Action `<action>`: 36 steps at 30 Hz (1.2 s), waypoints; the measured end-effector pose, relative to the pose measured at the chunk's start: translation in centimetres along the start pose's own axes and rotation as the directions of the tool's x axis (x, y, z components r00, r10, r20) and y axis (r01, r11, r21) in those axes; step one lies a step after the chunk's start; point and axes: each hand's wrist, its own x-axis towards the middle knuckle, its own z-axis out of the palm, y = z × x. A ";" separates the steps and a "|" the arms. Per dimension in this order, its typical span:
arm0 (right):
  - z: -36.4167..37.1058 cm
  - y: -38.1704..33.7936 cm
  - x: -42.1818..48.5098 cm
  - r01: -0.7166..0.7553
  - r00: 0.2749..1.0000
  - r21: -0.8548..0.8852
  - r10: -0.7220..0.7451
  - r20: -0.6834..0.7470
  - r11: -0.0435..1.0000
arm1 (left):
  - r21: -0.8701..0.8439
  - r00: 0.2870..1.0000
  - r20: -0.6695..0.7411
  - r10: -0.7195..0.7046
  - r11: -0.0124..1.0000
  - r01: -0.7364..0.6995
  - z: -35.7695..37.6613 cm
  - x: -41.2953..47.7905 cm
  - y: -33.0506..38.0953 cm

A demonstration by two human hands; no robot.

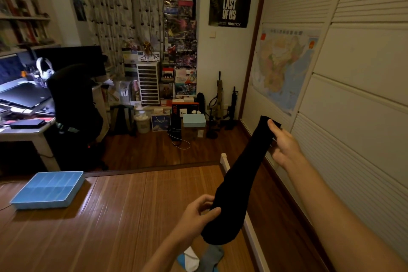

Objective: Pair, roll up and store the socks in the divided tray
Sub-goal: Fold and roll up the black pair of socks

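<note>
Black sock [238, 174], soft, light, limp; stretched in air over bamboo mat [132, 205] edge. Pinched near top by right hand [284, 146], near lower end by left hand [196, 216]. Likely best gripped at ends for rolling. Divided tray [44, 204] well apart, leftward. More socks [198, 260] below.

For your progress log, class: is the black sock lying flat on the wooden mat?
No: the black sock is held up, left hand gripping its lower end, right hand pinching its top.
</note>
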 end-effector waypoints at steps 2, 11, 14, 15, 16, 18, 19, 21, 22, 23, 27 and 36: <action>0.2 -0.3 -0.2 -0.003 1.000 0.001 0.003 0.014 1.000 | -0.070 0.998 0.031 -0.051 0.996 0.053 -0.3 0.3 0.0; 2.1 -2.3 -1.6 0.001 0.994 0.089 -0.011 0.110 0.996 | -0.276 0.965 0.083 -0.247 0.925 0.261 -1.0 1.3 -0.3; 3.0 -3.0 -2.1 0.011 0.988 0.112 -0.029 0.153 0.994 | -0.236 0.975 0.057 -0.216 0.946 0.224 -1.5 1.8 0.0; 3.3 -3.2 -2.3 0.016 0.985 0.119 -0.036 0.166 0.993 | -0.232 0.977 0.067 -0.203 0.949 0.213 -1.6 1.9 0.0; 3.6 -3.4 -2.4 0.026 0.983 0.120 -0.047 0.176 0.992 | -0.231 0.979 0.081 -0.185 0.952 0.199 -1.7 2.0 0.1; 4.2 -3.9 -2.6 0.053 0.979 0.110 -0.073 0.189 0.993 | -0.227 0.984 0.110 -0.139 0.961 0.161 -2.0 2.1 0.3; 4.4 -4.1 -2.6 0.070 0.978 0.102 -0.089 0.191 0.992 | -0.228 0.986 0.122 -0.113 0.964 0.139 -2.2 2.2 0.4; 4.7 -4.7 -2.6 0.100 0.973 0.090 -0.116 0.198 0.991 | -0.240 0.987 0.134 -0.087 0.964 0.117 -2.4 2.3 0.6; 4.7 -5.0 -2.5 0.109 0.971 0.088 -0.125 0.204 0.990 | -0.253 0.985 0.146 -0.091 0.959 0.127 -2.6 2.4 0.6; 4.7 -5.2 -2.4 0.116 0.970 0.091 -0.133 0.206 0.989 | -0.265 0.979 0.175 -0.103 0.953 0.147 -2.8 2.5 0.8; 3.7 -5.0 -0.7 0.108 0.974 0.121 -0.129 0.188 0.987 | -0.287 0.951 0.297 -0.082 0.943 0.171 -3.3 2.4 1.1; -3.7 3.8 5.2 -0.092 0.994 -0.139 0.082 -0.078 0.986 | -0.360 0.908 0.297 -0.296 0.846 0.393 -4.0 0.6 0.0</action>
